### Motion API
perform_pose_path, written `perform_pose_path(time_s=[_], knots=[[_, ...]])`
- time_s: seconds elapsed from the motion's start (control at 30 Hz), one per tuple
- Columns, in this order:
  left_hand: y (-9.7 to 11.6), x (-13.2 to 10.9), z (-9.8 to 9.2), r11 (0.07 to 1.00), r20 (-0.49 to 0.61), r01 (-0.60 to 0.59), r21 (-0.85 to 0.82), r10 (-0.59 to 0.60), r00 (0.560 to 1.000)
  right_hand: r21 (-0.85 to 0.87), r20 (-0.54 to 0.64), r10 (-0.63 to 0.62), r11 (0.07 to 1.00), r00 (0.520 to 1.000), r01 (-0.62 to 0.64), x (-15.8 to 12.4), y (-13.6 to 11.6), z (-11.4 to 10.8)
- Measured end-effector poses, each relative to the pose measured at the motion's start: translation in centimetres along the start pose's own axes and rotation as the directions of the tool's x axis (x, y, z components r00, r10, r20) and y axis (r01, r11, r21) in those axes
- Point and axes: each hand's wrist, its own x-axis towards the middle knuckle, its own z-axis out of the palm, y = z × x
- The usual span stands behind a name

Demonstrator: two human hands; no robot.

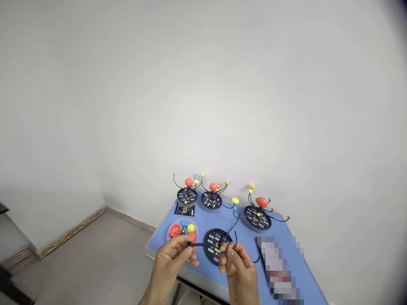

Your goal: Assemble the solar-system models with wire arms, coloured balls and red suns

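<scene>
My left hand (173, 262) pinches one end of a thin black rod (201, 244) between thumb and fingertips. With its fingers closed, my right hand (239, 271) grips black curved arms (234, 222) of the same colour, which fan out up and to the right. Whether rod and arms are joined is hidden by the fingers. Below and behind both hands lies a round black base (210, 254) with printed labels. Just beyond my left hand is a clear bowl (195, 225) of loose parts: a red half-shell (174, 230), a yellow piece (190, 228) and small blue balls.
Along the wall stand three assembled solar system models: left (187, 197), middle (211, 201) and right (257, 218). A dark printed card (187, 211) lies beneath the left one. On the blue table's (281, 231) right side rests a dark-edged, pixelated item (280, 271).
</scene>
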Motion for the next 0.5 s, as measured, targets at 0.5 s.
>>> perform_pose_path(time_s=[0.5], knots=[[-1.2, -0.7, 0.0, 0.999, -0.085, 0.003, -0.04, -0.006, 0.996, -0.107, 0.035, -0.151, 0.982, 0.988, 0.154, -1.4, 0.0, -1.1]])
